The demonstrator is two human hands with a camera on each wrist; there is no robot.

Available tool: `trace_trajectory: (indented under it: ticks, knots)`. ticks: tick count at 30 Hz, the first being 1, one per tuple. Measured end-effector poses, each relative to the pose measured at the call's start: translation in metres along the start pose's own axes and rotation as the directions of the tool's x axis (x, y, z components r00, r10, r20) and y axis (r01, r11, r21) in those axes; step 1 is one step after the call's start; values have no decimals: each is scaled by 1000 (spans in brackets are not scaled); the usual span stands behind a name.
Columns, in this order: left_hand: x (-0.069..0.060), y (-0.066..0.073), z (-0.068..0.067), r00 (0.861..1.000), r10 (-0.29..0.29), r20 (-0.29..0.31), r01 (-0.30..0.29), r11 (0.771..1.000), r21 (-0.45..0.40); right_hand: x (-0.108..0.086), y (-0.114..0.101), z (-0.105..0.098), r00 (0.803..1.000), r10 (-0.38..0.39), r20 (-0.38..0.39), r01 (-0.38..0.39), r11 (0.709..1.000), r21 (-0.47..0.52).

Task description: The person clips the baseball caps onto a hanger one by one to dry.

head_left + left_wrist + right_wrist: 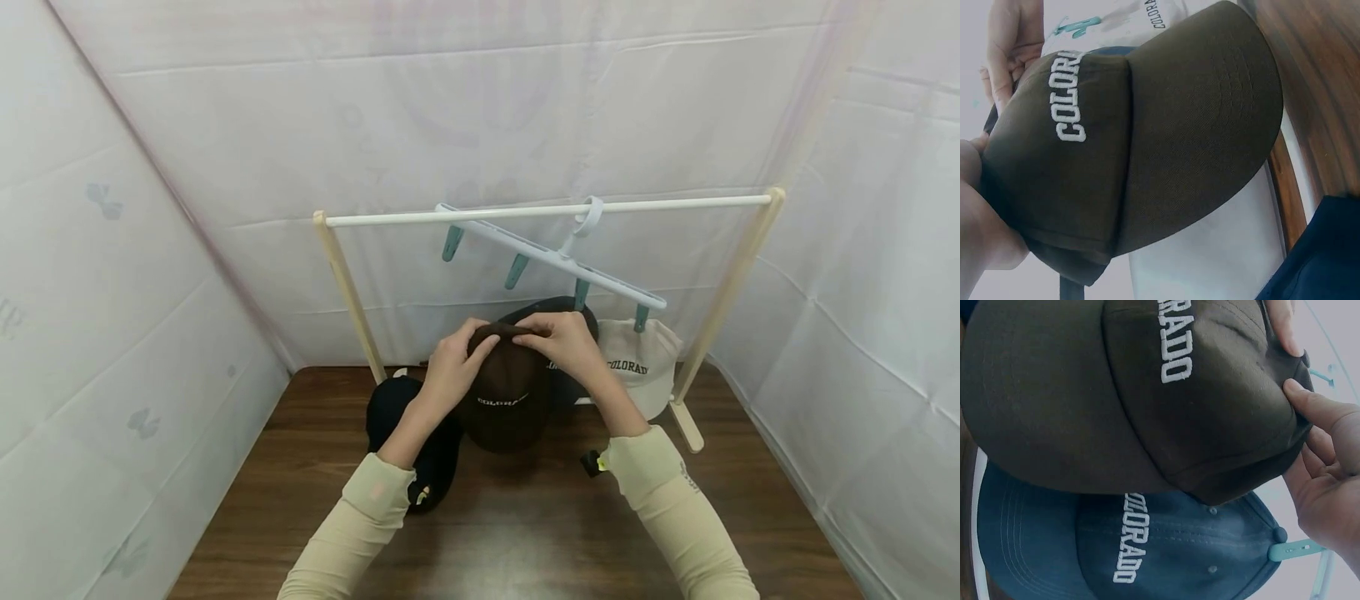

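Left hand (452, 363) and right hand (567, 342) pinch one brown cap (506, 415) near one hanger (542, 252) with four clips (516, 272).

ok so we've got a dk brown cap (1204, 119) w/ white lettering, a navy cap (1179, 550) w/ same, an off-white cap (651, 385) w/ blk letters, lt blue hanger (525, 245) w/ teal clips (516, 272), brown woodgrain counter (517, 542), cream sleeves (667, 500).

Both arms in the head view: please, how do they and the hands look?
The left sleeve and right sleeve are long, pale yellowish green, wide-cuffed. A faint pinkish patch marks the left cuff; small dark marks show on the right sleeve. A small black piece with a yellow-green part shows beside the right cuff. The left hand and right hand wear no gloves.
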State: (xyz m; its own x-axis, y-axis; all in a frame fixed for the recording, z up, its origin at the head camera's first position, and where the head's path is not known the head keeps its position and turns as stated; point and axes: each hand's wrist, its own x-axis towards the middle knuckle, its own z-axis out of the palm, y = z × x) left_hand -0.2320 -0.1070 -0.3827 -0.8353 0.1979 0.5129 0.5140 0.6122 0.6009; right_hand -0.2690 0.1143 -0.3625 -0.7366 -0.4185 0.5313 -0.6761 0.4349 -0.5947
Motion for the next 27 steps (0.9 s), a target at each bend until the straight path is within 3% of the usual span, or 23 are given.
trace_trajectory:
  ticks: [4,11,19,27]
  knots:
    - [-1,0,1,999,28,-40,-28,1000,-1,2,-1,4,1000,-16,-18,16,1000,2]
    - [6,1,-5,993,86,-84,-86,996,7,3,4,2,991,-131,-39,129,991,-45]
    - [6,-4,-12,995,63,-78,-65,998,-23,2,7,2,991,-128,-32,127,991,-48]
    - [10,-1,-13,997,43,-69,-46,998,-44,2,7,3,980,-153,-128,146,987,-63]
